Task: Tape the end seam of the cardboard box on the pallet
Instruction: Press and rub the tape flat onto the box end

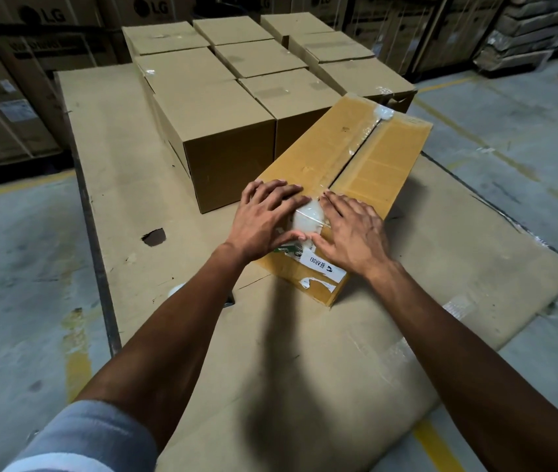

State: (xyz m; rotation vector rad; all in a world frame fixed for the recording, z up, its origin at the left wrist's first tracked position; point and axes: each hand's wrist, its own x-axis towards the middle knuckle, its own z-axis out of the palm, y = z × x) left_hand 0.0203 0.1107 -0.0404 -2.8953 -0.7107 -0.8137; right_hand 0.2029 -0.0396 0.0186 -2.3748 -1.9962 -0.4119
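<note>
A long yellow-brown cardboard box lies on the cardboard-covered pallet, its top seam gaping as a dark slit along the middle. A patch of clear tape wraps over the near end of the seam, and a white label sits on the near end face. My left hand lies flat on the box top left of the tape, fingers spread, thumb on the near edge. On the right of the tape my right hand presses flat as well. Another clear tape patch covers the far end.
Several sealed brown boxes stand in rows behind and left of the long box. A hole breaks the pallet's cardboard sheet at left. Large LG cartons line the back. Concrete floor with yellow lines surrounds the pallet.
</note>
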